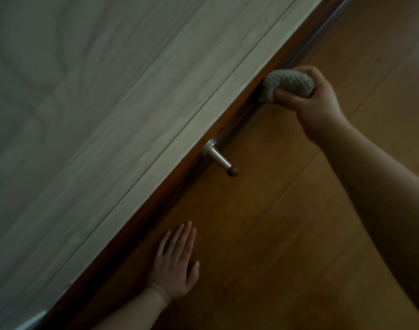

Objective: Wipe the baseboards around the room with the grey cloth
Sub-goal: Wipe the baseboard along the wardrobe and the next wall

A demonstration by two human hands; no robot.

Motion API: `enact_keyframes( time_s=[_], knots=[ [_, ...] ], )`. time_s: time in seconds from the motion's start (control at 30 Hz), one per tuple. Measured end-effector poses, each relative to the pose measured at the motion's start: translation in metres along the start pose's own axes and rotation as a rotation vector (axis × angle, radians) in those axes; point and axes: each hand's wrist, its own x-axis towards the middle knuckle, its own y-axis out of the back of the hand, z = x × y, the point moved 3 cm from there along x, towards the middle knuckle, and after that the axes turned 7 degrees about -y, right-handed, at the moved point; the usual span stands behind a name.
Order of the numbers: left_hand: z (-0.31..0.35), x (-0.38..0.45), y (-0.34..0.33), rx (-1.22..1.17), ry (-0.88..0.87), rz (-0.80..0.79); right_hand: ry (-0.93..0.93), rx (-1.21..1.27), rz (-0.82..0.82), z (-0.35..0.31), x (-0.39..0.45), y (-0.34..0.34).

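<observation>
Diagonally, from 7 o'clock up to 1 o'clock, a pale wood-grain wall panel (108, 115) meets the dark brown baseboard (180, 186) and the wooden floor (287, 222). At about 6 o'clock the left hand (177, 263) lies flat on the floor just beside the baseboard, its fingers (182, 236) straight and holding nothing; a thin band (159, 294) circles its wrist. Near centre a metal doorstop (219, 157) juts from the baseboard over the floor, between the two hands. At 2 o'clock the right hand (311, 96) grips the bunched grey cloth (287, 85), fingers curled round it, pressing it against the baseboard.
</observation>
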Motion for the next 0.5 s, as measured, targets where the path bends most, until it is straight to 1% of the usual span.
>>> enact_keyframes(
  time_s=[0.07, 0.17, 0.23, 0.33, 0.4, 0.5],
  knots=[
    [0.000, 0.000, 0.001, -0.007, -0.009, 0.005, -0.023, 0.008, 0.022, -0.007, 0.014, 0.016],
    [0.006, 0.004, 0.004, -0.009, -0.007, 0.004, -0.036, 0.047, 0.134, -0.021, 0.030, 0.034],
    [0.005, 0.006, 0.006, 0.005, -0.003, 0.011, -0.057, 0.075, 0.191, -0.023, 0.032, 0.035],
    [0.002, 0.006, 0.007, 0.020, -0.002, 0.001, -0.076, 0.091, 0.236, -0.008, 0.013, 0.022],
    [0.001, 0.008, 0.006, 0.018, -0.006, -0.010, -0.060, 0.016, 0.222, 0.012, -0.011, 0.008],
    [0.003, 0.011, 0.005, 0.024, -0.008, -0.003, -0.040, -0.160, 0.098, 0.046, -0.048, -0.021]
  ],
)
